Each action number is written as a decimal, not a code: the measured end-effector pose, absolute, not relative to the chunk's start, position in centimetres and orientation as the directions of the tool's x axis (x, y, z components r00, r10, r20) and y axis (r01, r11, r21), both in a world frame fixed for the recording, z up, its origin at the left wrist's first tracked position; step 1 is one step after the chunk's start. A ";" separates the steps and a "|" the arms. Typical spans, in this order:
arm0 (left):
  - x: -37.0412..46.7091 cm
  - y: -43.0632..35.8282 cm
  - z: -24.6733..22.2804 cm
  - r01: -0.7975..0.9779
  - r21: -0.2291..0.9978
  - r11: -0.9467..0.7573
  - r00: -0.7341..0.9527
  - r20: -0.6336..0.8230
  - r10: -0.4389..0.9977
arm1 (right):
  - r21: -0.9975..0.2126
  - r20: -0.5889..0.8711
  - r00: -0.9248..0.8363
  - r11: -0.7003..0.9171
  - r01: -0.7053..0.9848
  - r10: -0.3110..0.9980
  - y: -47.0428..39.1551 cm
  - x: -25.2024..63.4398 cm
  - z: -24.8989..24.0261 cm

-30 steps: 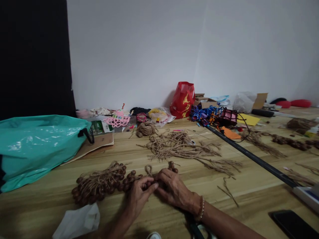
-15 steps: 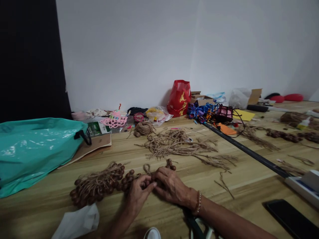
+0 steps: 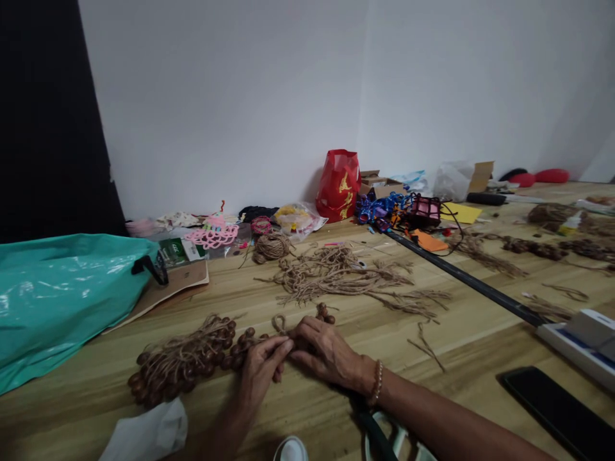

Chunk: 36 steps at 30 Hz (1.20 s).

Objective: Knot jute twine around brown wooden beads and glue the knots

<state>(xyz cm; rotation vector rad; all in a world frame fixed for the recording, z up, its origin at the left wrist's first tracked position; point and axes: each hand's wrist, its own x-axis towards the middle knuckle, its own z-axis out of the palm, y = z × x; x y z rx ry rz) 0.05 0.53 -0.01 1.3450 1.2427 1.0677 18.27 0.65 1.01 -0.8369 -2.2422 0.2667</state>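
My left hand (image 3: pixel 261 370) is closed in a pinch, its thumb and forefinger pressed together near the right fingertips. Curled palm down beside it, my right hand (image 3: pixel 331 354) wears a bead bracelet (image 3: pixel 377 383). Both grip a cord of brown beads and jute twine, whose middle they hide. To the left spreads a bundle of brown beads (image 3: pixel 206 368) with loose twine ends on top. A small twine loop (image 3: pixel 278 323) stands up just behind the fingers. More brown beads (image 3: pixel 325 314) show past my right knuckles. The exact strand pinched is hidden.
Loose jute twine (image 3: pixel 343 275) and a twine ball (image 3: pixel 271 248) lie behind the hands. A teal bag (image 3: pixel 62 294) is at left, white paper (image 3: pixel 147 432) in front. Green-handled scissors (image 3: pixel 379 435) lie under my right forearm. A black phone (image 3: pixel 552 406) is at right.
My left hand has turned slightly, so its thumb now lies along the forefinger and the lower fingers show beneath. My right hand stays nearly in place. The whole view has shifted a little.
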 end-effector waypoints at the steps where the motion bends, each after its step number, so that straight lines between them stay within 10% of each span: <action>1: 0.1 0.6 0.0 0.134 0.991 0.007 0.098 -0.020 0.995 | -0.411 0.555 -0.534 0.769 0.490 0.637 0.7 18.3 1.0; 36: 0.2 0.9 -0.4 0.087 0.996 -0.024 0.135 0.012 0.991 | -0.389 0.559 -0.565 0.794 0.467 0.607 0.5 18.0 1.1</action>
